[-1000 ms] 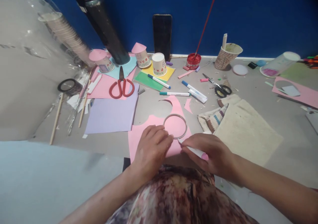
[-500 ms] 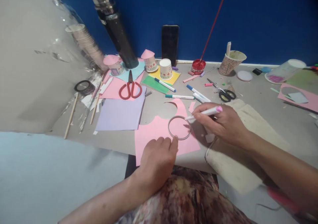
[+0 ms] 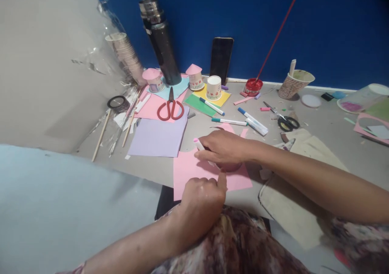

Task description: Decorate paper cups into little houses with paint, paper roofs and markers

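My right hand (image 3: 226, 145) is closed round a white marker with a pink end (image 3: 198, 144). That end points left, and the marker's tip is hidden under my hand. Below the hand lies pink paper (image 3: 188, 173) with a curved cut-out along its far edge. A thin round ring (image 3: 233, 170) rests on this paper, mostly covered by my right hand. My left hand (image 3: 204, 197) has its fingers curled, and one fingertip presses at the ring's near edge. Left of the paper lie lilac sheets (image 3: 156, 138).
Red-handled scissors (image 3: 171, 109), several markers (image 3: 229, 122) and black-handled scissors (image 3: 288, 123) lie beyond my hands. Decorated paper cups (image 3: 214, 88), a flask (image 3: 165, 51) and a phone (image 3: 221, 59) stand near the blue wall. A cream cloth (image 3: 298, 197) lies right.
My right hand has swung left across the ring with the marker, whose pink end now points left instead of right. My left fingertip stays at the ring's near edge. The view has shifted slightly.
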Demonstrator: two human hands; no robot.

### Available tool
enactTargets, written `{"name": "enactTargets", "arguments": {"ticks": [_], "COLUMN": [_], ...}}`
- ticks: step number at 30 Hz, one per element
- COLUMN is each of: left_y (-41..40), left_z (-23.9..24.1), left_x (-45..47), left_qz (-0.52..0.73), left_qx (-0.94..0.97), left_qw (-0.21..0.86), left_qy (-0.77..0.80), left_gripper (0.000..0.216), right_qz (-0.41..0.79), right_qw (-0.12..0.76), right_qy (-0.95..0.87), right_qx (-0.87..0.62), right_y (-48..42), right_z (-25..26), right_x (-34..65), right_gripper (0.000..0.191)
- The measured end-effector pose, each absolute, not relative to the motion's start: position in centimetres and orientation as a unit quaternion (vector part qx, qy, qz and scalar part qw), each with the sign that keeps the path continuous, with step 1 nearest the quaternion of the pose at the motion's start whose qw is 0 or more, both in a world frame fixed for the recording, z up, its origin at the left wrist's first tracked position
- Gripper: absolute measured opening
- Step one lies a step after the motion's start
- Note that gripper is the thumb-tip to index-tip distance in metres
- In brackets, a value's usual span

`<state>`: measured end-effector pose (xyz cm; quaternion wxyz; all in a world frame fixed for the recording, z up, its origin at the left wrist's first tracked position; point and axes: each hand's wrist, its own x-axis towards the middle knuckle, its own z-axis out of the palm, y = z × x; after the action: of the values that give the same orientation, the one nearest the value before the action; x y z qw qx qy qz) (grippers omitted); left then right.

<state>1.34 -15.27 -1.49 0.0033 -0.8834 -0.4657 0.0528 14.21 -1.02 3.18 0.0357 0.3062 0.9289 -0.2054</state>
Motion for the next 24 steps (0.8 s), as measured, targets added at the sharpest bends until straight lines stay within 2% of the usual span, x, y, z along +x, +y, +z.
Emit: {"name": "enactTargets", "arguments": {"ticks": [5,15,19,22,24], "left_y": [-15.2,-15.0,-14.9,-14.7,-14.5], "left_z": [-1.5,-2.0,-1.7,-1.4,-1.2], "left_x": [1.3,1.3,1.5,1.7,1.7], "left_qz": [0.055,0.041,0.04,0.051,0.057], "left_qx": [-0.88,-0.877,-0.875,-0.874,-0.872], "left_qw": [0.0,-0.013,-0.016,-0.034,-0.053], "left_qy": [-0.472,-0.479,-0.481,-0.481,-0.483], "left_gripper": [0.048,0.055,0.051,0.048,0.046], "right_qz": [-0.192,-0.185,-0.172,-0.186,-0.201], "right_qw": [0.072,-0.002,-0.028,-0.08,-0.164], "right_qy": [0.925,0.891,0.876,0.856,0.832], "right_qx": [0.319,0.415,0.45,0.476,0.49], "right_y": [-0.6,2.0,2.6,2.6,1.8], "right_z": [3.3,2.4,2.2,2.5,2.9], "right_x": [13.6,15.1,16.6,18.4,19.9], "right_gripper": [0.042,0.037,0.036,0.036,0.035]}}
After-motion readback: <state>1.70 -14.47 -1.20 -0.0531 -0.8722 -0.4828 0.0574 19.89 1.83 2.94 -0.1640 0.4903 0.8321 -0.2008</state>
